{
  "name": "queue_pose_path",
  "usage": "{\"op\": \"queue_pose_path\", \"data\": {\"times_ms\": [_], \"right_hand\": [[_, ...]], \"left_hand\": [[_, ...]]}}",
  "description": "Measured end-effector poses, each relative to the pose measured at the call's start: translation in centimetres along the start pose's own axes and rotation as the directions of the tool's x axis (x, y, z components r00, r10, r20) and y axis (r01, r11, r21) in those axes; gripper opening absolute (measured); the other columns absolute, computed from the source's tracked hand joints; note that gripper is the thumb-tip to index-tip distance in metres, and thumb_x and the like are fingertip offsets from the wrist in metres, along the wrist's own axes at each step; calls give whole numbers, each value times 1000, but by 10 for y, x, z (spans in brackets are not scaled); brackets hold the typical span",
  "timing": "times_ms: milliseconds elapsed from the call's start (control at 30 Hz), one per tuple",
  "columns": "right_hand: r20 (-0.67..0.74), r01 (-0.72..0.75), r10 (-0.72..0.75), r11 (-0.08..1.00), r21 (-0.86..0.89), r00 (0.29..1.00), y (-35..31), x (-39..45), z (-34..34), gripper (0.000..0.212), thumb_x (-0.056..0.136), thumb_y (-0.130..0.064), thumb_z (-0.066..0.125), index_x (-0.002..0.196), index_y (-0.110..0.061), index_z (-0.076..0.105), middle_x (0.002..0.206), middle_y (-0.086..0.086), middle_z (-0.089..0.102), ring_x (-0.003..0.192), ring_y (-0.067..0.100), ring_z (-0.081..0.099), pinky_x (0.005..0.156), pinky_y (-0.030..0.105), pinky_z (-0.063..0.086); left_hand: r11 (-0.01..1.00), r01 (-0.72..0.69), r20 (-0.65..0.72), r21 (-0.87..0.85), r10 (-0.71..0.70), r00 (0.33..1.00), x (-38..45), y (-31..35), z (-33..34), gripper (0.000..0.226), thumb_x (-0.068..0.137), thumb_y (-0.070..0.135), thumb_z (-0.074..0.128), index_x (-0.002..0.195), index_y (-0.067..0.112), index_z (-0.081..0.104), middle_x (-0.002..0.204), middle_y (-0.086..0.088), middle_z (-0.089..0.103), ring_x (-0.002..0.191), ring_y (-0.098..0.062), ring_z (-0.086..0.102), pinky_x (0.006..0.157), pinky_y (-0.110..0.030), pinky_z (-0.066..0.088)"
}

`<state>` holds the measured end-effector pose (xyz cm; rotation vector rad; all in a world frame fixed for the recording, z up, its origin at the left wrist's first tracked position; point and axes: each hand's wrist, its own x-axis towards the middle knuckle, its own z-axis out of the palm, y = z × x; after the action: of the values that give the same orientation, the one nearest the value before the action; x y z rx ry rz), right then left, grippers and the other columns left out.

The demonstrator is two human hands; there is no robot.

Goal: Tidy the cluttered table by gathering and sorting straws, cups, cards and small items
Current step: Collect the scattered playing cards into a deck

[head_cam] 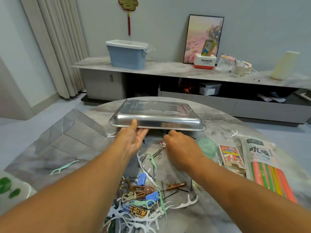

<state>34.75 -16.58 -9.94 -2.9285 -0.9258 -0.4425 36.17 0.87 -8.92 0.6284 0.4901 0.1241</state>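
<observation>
Hands (134, 138) under raised tray (156, 122)

At frame centre the left hand (134, 140) grips the near rim of a metal tray (158, 115), thumb on top. Just right, the right hand (180, 145) curls over small clutter. Straws (269, 179) lie lower right beside a green cup (207, 147).

A metal tray (157, 115) lies beyond the left hand (134, 140); cup (207, 146), cards (231, 156) and straw pack (267, 167) lie right of the right hand (180, 145).
</observation>
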Motion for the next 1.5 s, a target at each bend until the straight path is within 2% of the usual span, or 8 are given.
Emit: {"op": "queue_pose_path", "data": {"times_ms": [167,300,500,700,967,1133,1300,1500], "right_hand": [[14,15,-16,1000,18,1000,-4,-2,0,15,93,-5,56,105,-12,63,103,7,59,89,29,60,64,34,33],[32,-2,1,999,39,999,-5,-6,1,12,94,-6,57,103,-13,62,103,6,58,91,29,59,65,34,33],[60,-30,26,997,69,998,-7,-11,-9,13,97,-9,51,100,-12,63,101,5,57,89,28,59,65,33,35],[94,-83,75,993,89,993,-15,-28,-44,17,99,-16,49,94,-14,65,98,2,58,83,25,60,66,34,46],[362,-433,320,851,296,876,-29,-75,-103,22,92,-15,60,102,-8,78,99,9,76,90,24,69,82,36,59],[500,-627,481,759,174,720,-32,-134,-121,18,93,-20,62,86,-4,64,76,7,58,73,24,57,49,25,39],[592,-770,581,629,109,559,-38,-199,-132,21,94,-21,60,80,-6,53,82,6,57,70,18,55,59,28,50],[640,-907,664,401,131,386,-50,-247,-128,24,88,-29,65,99,-9,58,102,11,63,98,29,64,87,40,59]], "left_hand": [[988,152,-56,-20,-152,987,-7,0,-6,30,109,12,39,135,1,51,129,-17,60,129,-30,56,112,-44,44],[951,277,-21,-135,-283,959,-15,6,-10,17,106,6,44,97,-2,56,100,-13,57,94,-20,59,108,-32,46],[956,282,-95,-84,-289,953,-38,12,-7,14,102,0,44,91,-3,53,126,-20,53,94,-24,58,99,-32,49],[963,271,-141,-5,-269,953,-74,22,3,52,105,7,47,151,-10,30,153,-26,37,136,-36,47,113,-36,41],[885,233,-64,404,-226,972,-155,6,1,41,108,10,42,147,-1,39,147,-19,48,137,-31,48,114,-41,41],[494,43,63,868,-196,979,-214,-33,-34,30,96,-1,59,123,11,56,108,-13,55,72,-21,54,62,-27,42],[28,-215,214,976,-272,938,-272,-81,-63,77,91,21,74,156,21,33,156,-10,42,136,-26,48,101,-30,42],[-390,-460,384,797,-261,886,-303,-122,-71,68,95,51,60,151,19,38,153,-6,42,142,-28,38,116,-38,31]]}}
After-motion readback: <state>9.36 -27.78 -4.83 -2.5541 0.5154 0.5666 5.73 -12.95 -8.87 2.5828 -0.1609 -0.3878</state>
